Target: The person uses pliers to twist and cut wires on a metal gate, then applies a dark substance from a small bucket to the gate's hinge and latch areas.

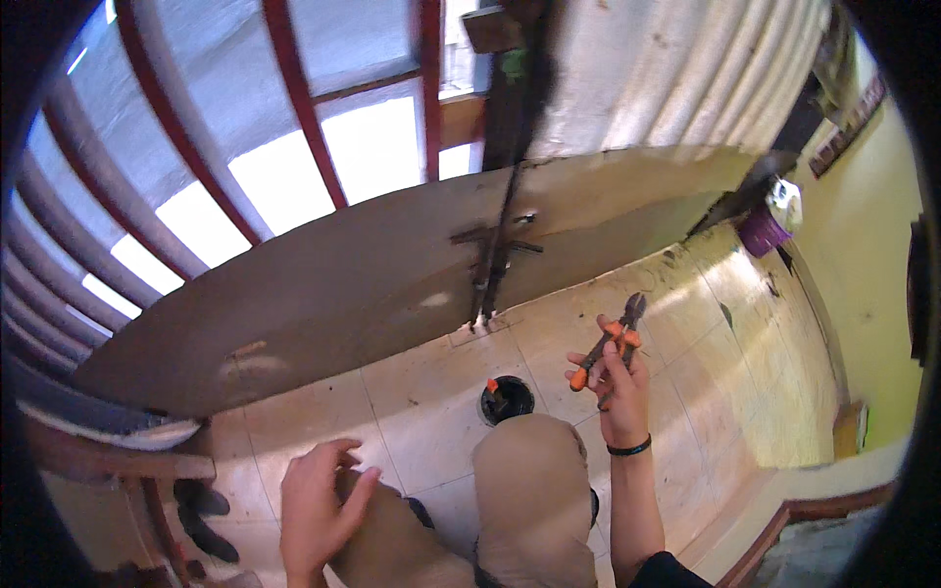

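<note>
We grasped orange-and-black metal cutting pliers [615, 331] in our right hand [622, 390] above beige floor tiles [686, 353], our left hand [316, 500] loosely curled, empty; this handling step seemingly called next for a steadier grip

Orange-handled pliers [628, 337] in right fingers [618, 367]

From where I stand, no lettering is legible; pale marks on the narrow dark reddish-brown strip [848, 127], above and right of the purple bucket [765, 233], are too blurred to read.
</note>
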`<action>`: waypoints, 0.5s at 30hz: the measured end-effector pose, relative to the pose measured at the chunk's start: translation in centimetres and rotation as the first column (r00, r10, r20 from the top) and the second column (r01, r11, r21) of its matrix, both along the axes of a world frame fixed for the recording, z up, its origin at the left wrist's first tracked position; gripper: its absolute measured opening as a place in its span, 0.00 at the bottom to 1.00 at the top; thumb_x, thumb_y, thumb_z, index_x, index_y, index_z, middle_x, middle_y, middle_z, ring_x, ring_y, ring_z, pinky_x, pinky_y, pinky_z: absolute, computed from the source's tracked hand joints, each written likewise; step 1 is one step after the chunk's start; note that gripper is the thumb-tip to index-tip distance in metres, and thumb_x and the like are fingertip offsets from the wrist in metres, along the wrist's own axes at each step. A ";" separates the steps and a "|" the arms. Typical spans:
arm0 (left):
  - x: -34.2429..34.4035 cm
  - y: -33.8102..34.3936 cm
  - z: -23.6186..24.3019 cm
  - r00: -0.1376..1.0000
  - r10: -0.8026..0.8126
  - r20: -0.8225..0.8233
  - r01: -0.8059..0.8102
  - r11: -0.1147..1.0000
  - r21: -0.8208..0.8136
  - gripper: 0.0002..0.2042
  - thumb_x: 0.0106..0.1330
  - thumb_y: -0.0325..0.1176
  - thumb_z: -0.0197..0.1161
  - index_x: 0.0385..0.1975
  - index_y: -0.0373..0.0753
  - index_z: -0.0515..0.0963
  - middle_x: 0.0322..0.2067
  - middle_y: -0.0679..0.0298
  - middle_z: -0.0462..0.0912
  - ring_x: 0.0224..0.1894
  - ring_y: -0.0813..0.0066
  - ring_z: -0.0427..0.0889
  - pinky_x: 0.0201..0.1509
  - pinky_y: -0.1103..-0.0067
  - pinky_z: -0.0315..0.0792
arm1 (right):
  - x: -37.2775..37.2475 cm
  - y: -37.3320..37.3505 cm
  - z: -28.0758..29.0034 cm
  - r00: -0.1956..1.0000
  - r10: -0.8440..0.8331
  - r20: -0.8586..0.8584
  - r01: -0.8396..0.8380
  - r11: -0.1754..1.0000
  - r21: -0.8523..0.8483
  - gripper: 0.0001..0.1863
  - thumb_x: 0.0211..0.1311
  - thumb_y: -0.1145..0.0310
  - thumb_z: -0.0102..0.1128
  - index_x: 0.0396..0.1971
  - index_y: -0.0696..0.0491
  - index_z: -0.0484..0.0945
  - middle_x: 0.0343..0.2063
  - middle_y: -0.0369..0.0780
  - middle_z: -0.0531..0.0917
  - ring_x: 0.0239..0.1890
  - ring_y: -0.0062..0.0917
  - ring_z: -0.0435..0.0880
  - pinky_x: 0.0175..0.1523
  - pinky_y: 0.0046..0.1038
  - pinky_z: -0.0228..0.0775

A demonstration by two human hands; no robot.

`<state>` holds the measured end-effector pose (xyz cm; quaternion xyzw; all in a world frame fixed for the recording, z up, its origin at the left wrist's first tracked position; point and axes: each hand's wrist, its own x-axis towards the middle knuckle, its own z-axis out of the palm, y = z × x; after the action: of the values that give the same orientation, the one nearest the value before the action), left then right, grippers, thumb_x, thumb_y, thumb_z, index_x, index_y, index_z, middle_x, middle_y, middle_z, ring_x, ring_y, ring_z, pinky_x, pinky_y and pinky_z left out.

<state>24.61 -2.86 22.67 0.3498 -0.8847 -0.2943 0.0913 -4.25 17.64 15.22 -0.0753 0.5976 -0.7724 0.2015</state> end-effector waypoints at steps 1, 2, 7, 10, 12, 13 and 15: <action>-1.1 0.2 -0.2 0.997 -0.058 -0.053 0.059 0.998 0.009 0.16 0.63 0.39 0.68 0.45 0.36 0.79 0.37 0.56 0.84 0.41 0.58 0.83 0.48 0.67 0.72 | -0.1 0.2 0.3 1.000 0.029 0.005 -0.029 1.000 0.009 0.24 0.79 0.61 0.49 0.67 0.57 0.68 0.21 0.30 0.71 0.38 0.25 0.86 0.41 0.29 0.82; -1.9 0.4 -0.5 0.988 -0.113 -0.107 0.115 0.993 0.014 0.18 0.63 0.41 0.68 0.46 0.36 0.79 0.37 0.56 0.84 0.42 0.58 0.83 0.48 0.66 0.72 | -0.3 0.8 0.4 0.994 0.094 -0.049 -0.092 0.995 0.027 0.24 0.79 0.61 0.49 0.68 0.57 0.67 0.21 0.30 0.71 0.35 0.23 0.84 0.41 0.28 0.81; -1.4 -0.2 -1.3 0.994 -0.107 -0.008 0.106 0.991 -0.082 0.20 0.64 0.45 0.69 0.48 0.36 0.79 0.39 0.55 0.85 0.43 0.54 0.83 0.50 0.65 0.73 | 2.0 -3.1 1.4 0.955 0.237 -0.178 -0.218 0.969 0.119 0.16 0.78 0.64 0.50 0.58 0.56 0.70 0.23 0.32 0.75 0.26 0.16 0.77 0.34 0.23 0.77; -0.8 -0.6 -0.8 0.995 -0.082 -0.053 0.079 0.995 -0.058 0.21 0.64 0.45 0.69 0.48 0.36 0.79 0.38 0.55 0.85 0.43 0.55 0.84 0.50 0.65 0.73 | 2.9 -5.1 2.1 0.934 0.266 -0.237 -0.218 0.953 0.208 0.13 0.77 0.64 0.52 0.53 0.56 0.70 0.26 0.35 0.79 0.25 0.14 0.76 0.30 0.18 0.72; -0.6 -0.5 -0.8 0.980 -0.134 -0.147 0.131 0.991 -0.030 0.20 0.63 0.43 0.70 0.48 0.36 0.79 0.38 0.54 0.85 0.42 0.55 0.84 0.50 0.65 0.74 | 2.5 -5.7 2.6 0.907 0.321 -0.274 -0.250 0.932 0.263 0.15 0.77 0.64 0.52 0.56 0.56 0.71 0.25 0.35 0.79 0.25 0.15 0.76 0.31 0.21 0.73; -0.3 -0.4 -0.8 0.982 -0.126 -0.139 0.123 0.992 -0.025 0.20 0.63 0.43 0.70 0.48 0.36 0.79 0.38 0.54 0.85 0.42 0.55 0.84 0.50 0.65 0.74 | 2.1 -6.0 2.8 0.882 0.352 -0.313 -0.255 0.915 0.313 0.17 0.77 0.64 0.52 0.58 0.55 0.71 0.23 0.36 0.78 0.25 0.16 0.76 0.32 0.23 0.74; 0.1 -0.4 -1.0 0.977 -0.083 -0.195 0.090 0.996 0.027 0.19 0.62 0.40 0.71 0.47 0.36 0.79 0.37 0.54 0.85 0.42 0.56 0.84 0.49 0.67 0.75 | 0.7 -6.8 2.5 0.872 0.388 -0.298 -0.283 0.897 0.340 0.16 0.76 0.64 0.53 0.56 0.56 0.74 0.27 0.38 0.82 0.24 0.14 0.76 0.31 0.19 0.71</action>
<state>24.75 -3.28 21.64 0.2824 -0.8805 -0.3465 0.1576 -3.54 10.82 17.70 -0.2884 0.7066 -0.6037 0.2304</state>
